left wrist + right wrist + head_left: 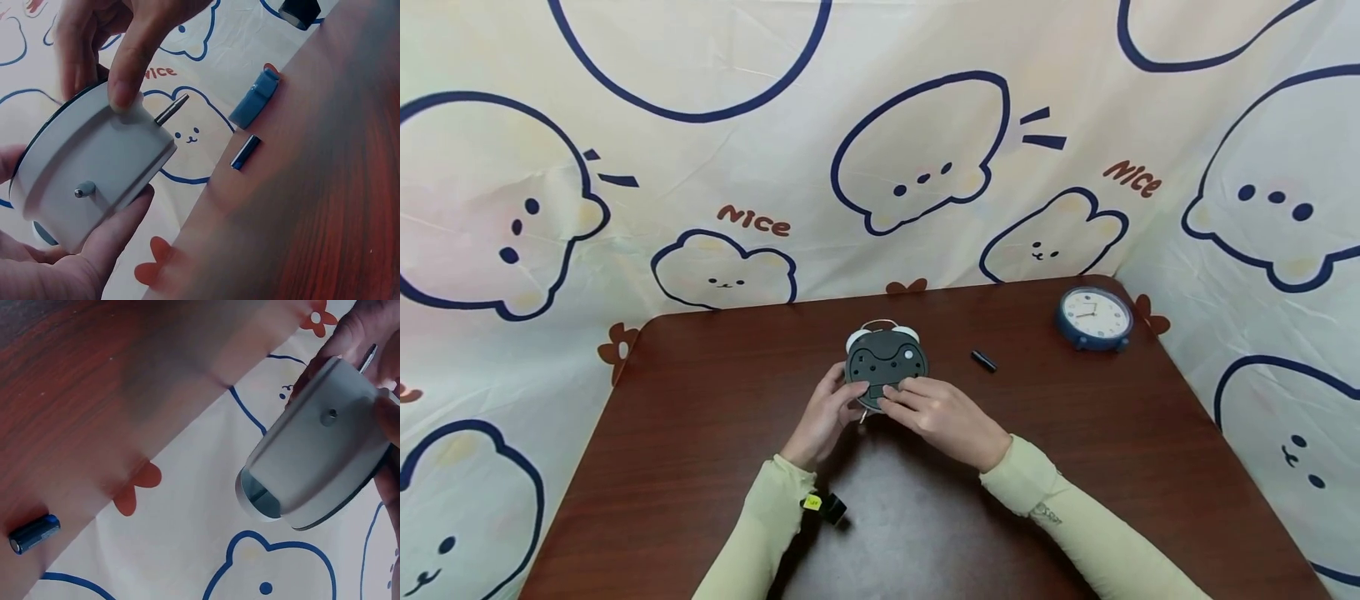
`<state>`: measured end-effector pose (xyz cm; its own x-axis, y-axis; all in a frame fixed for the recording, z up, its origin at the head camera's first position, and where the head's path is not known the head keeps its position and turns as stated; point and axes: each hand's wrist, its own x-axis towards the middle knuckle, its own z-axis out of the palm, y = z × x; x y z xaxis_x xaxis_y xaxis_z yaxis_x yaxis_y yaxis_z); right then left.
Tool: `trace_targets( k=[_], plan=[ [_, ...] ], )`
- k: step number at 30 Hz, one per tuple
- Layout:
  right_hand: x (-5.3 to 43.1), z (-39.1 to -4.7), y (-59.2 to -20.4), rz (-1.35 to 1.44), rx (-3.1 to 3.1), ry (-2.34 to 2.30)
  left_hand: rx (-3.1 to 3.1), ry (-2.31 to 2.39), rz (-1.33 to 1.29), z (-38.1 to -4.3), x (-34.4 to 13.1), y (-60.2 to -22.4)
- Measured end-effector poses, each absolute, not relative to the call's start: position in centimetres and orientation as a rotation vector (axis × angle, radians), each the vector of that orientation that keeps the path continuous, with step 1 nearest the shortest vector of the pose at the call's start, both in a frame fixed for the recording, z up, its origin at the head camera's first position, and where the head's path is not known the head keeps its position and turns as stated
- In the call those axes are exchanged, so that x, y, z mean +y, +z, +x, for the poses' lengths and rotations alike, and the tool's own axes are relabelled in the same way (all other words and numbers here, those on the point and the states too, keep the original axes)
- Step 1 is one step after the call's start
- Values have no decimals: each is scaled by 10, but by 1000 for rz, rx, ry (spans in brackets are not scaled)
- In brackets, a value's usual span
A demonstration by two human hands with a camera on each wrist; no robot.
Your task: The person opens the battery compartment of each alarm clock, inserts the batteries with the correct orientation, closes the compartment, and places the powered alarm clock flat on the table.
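Observation:
A white twin-bell alarm clock (887, 346) is held up over the middle of the table, its dark grey back facing the head camera. My left hand (822, 421) grips its left side, thumb on the back and fingers around the case. Low on the back, beside the battery compartment, my right hand (943, 417) has its fingertips; in the left wrist view its thumb (125, 94) presses the clock's white underside (119, 169) near a metal foot. A dark battery (982, 361) lies on the table to the right of the clock.
A round blue clock (1094, 318) with a white dial rests at the table's far right corner. The brown wooden table (700, 450) ends against a cartoon-print cloth (820, 250) behind and at the sides. A small black device (831, 507) sits at the left wrist.

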<state>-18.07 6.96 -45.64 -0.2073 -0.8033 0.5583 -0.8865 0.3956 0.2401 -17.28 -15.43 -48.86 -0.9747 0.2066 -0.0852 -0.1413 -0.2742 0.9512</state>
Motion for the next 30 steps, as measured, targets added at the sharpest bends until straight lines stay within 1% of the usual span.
trace_targets(
  k=[17,30],
  plan=[
    [67,-187,-457,1476,-1968,170,1729,2357,105,-174,-157,-486],
    [70,-186,-456,1445,-2022,228,1702,2380,129,-174,-156,-488]
  ],
)
